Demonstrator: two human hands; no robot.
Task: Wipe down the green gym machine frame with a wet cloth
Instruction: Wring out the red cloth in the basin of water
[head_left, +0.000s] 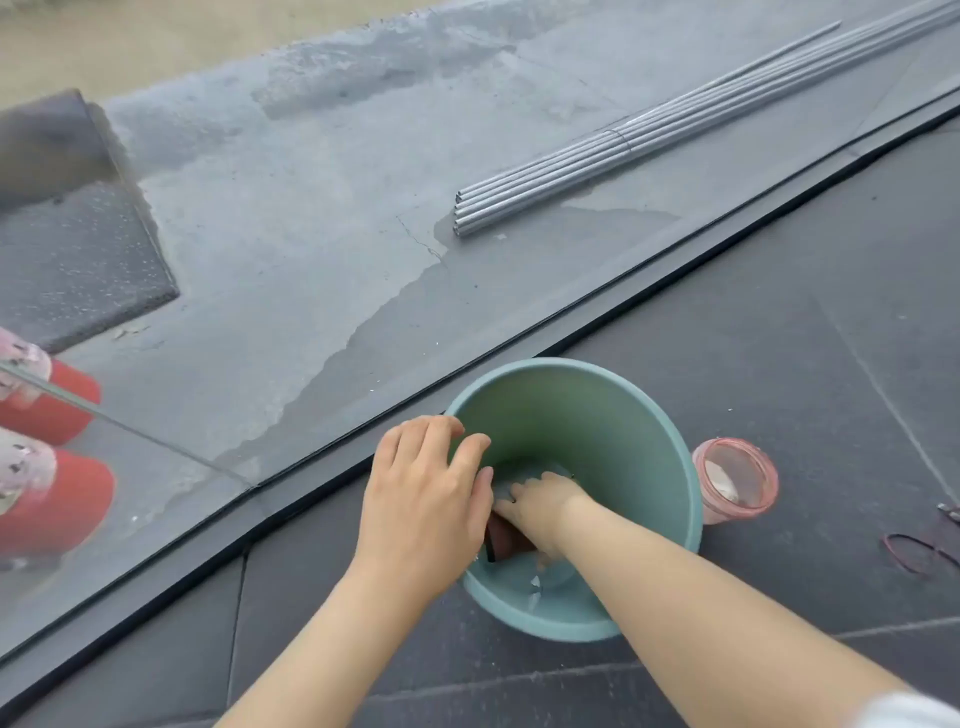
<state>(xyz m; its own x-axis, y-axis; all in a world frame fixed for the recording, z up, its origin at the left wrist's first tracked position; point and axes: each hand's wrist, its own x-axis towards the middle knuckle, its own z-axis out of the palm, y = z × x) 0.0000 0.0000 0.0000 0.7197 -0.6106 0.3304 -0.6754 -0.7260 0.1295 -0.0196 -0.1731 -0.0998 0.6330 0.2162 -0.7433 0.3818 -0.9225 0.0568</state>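
On dark floor mat (753, 332): green bucket (623, 415), pink jar (737, 480).

Left hand (423, 499) on green bucket (649, 415) rim, right hand (545, 506) inside on brown cloth (506, 540), pink jar (737, 480) beside

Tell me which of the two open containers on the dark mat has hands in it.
The green bucket: the right hand reaches down inside it and the left hand rests on its rim. The small pink jar beside it stands untouched.
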